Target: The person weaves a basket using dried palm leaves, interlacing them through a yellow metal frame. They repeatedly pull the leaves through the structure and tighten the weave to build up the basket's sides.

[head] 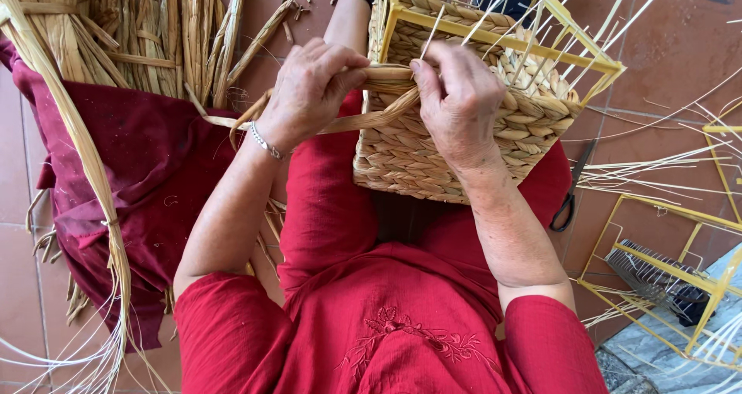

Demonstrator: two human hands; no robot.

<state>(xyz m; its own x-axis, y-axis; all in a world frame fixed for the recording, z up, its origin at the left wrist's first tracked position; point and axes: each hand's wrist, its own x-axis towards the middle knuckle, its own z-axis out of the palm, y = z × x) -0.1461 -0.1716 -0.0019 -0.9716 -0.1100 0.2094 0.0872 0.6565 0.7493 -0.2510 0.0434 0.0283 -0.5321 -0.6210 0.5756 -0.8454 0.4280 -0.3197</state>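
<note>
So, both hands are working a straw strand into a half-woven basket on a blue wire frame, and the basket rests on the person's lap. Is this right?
Not quite: the wire frame is yellow, not blue, as the head view shows. The rest holds: the left hand and right hand both grip the straw strand at the half-woven basket, which rests on the person's lap.

Basket [433, 150] on lap; straw bundles [116, 30] left on cloth [147, 170]; scissors [572, 189], wire frame [680, 270] right.

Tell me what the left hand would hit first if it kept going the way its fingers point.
The left hand points right, along the straw strand it grips. It would likely meet the right hand first, at the basket wall; depth is unclear.
</note>
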